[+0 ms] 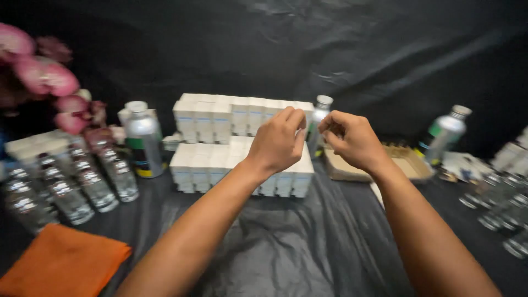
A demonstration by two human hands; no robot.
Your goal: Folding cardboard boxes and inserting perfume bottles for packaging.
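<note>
My left hand [278, 142] is raised in front of a two-tier stack of small white boxes [212, 137] on a black sheet [286, 242]. Its curled fingertips meet the right end box of the upper row [303, 108]; whether they grip it is unclear. My right hand [355, 138] hovers close beside it, its fingers curled in with nothing visible inside. Between the two hands, behind them, stands a silver bottle with a white cap [322, 105], partly hidden.
At the left stand a silver bottle with a green and yellow label [142, 140], several clear glass bottles [91, 184], pink flowers [44, 74] and an orange cloth [60, 264]. A shallow cardboard tray [412, 165], another silver bottle [446, 131] and more clear bottles [500, 212] are at the right.
</note>
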